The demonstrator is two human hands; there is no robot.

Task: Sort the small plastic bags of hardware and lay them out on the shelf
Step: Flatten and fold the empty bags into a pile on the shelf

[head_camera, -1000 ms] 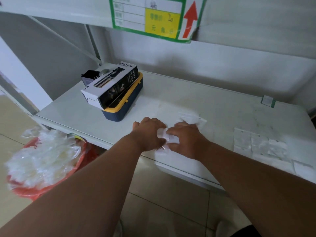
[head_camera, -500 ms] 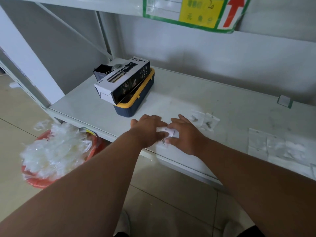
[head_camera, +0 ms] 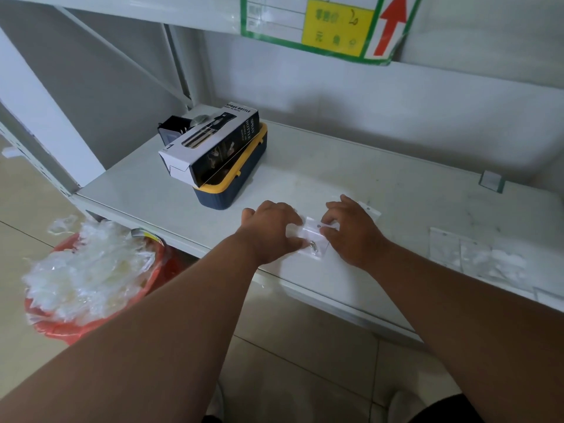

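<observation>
A small clear plastic bag (head_camera: 315, 236) with a metal piece inside lies flat on the white shelf (head_camera: 335, 166), near its front edge. My left hand (head_camera: 270, 230) has curled fingers and its thumb on the bag's left edge, pinching it. My right hand (head_camera: 355, 235) rests on the bag's right edge with fingers spread. A second small bag (head_camera: 371, 210) peeks out from behind my right hand. Several more clear bags (head_camera: 476, 254) lie in a row on the shelf to the right.
A spray bottle box (head_camera: 210, 145) lies on a navy and yellow case (head_camera: 235, 190) at the shelf's back left. A red basin (head_camera: 73, 328) heaped with clear bags sits on the floor at the left. A price sign (head_camera: 332, 25) hangs from the shelf above.
My hands have drawn apart, and the bag they held bunched between them now lies spread flat on the shelf. My right hand now covers the two bags that lay behind it.
</observation>
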